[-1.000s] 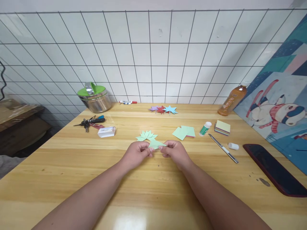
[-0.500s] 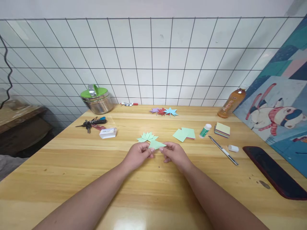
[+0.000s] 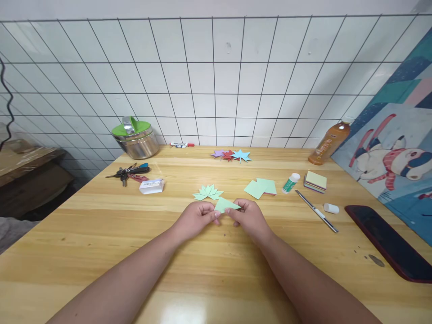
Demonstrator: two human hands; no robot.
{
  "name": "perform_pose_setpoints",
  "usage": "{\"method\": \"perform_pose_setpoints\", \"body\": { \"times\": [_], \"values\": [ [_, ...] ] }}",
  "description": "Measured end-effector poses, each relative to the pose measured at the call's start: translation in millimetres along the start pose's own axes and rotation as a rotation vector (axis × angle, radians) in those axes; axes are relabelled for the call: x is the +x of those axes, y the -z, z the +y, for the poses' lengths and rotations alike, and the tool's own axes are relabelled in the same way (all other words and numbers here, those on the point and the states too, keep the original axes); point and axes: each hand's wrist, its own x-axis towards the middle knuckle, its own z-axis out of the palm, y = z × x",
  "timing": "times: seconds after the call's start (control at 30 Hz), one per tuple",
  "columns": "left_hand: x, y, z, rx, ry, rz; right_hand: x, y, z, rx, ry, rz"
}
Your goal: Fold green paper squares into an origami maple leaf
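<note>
A pale green piece of paper, folded to a triangle (image 3: 225, 205), is held up between my two hands, just above the wooden table. My left hand (image 3: 196, 219) pinches its left corner with thumb and forefinger. On the other side, my right hand (image 3: 249, 217) grips the right part, its thumb lying on the front face. Just behind my hands lies a fan of folded green paper points (image 3: 208, 192). To its right, green paper squares (image 3: 259, 187) overlap on the table, with a reddish edge showing underneath.
At right lie a glue stick (image 3: 291, 183), its white cap (image 3: 331, 208), a utility knife (image 3: 316, 210), a paper stack (image 3: 316, 181), a phone (image 3: 388, 240) and a bottle (image 3: 330, 143). Paper leaves (image 3: 240, 155) rest by the wall. Left are keys (image 3: 130, 172), a small box (image 3: 151, 186) and a steel pot (image 3: 136, 141).
The green triangle has shifted slightly right and turned in my fingers. My right hand has moved a little right, its thumb now further onto the paper. The view has tilted slightly.
</note>
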Motion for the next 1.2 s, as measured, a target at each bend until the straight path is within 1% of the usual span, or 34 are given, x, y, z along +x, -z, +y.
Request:
{"method": "perform_pose_setpoints", "body": {
  "times": [0.17, 0.3, 0.37, 0.43, 0.53, 0.6, 0.67, 0.73, 0.83, 0.9, 0.97, 1.07, 1.2],
  "values": [
    [-1, 4, 5, -0.132, 0.060, -0.046, -2, 0, -1, 0.017, 0.000, -0.003],
    [-2, 7, 7, -0.153, 0.090, -0.062, -3, 1, -3, 0.043, 0.002, -0.021],
    [-2, 7, 5, -0.186, 0.105, -0.068, -2, 3, -2, 0.050, -0.003, -0.006],
    [-2, 7, 2, -0.220, 0.127, -0.073, 1, 8, 0, 0.073, -0.011, 0.037],
    [-1, 7, -2, -0.245, 0.146, -0.037, 6, 16, 3, 0.115, -0.010, 0.088],
    [-1, 7, -4, -0.266, 0.164, -0.019, 7, 19, 5, 0.119, -0.001, 0.085],
    [0, 8, -5, -0.302, 0.178, -0.029, 8, 20, 5, 0.111, 0.012, 0.076],
    [0, 7, -5, -0.327, 0.167, -0.052, 7, 18, 4, 0.096, 0.013, 0.068],
    [-1, 5, -1, -0.354, 0.094, -0.097, 4, 12, 2, 0.061, 0.003, 0.029],
    [-2, 2, 3, -0.359, 0.046, -0.117, 2, 6, 2, 0.028, 0.007, -0.013],
    [-3, -1, 6, -0.327, 0.029, -0.117, 0, 1, 2, -0.010, 0.014, -0.049],
    [-4, -3, 7, -0.262, 0.058, -0.090, -1, -3, 2, -0.042, 0.023, -0.073],
    [-2, -1, 4, -0.228, 0.111, -0.078, -1, -2, 3, -0.047, 0.026, -0.061]
  ]
}}
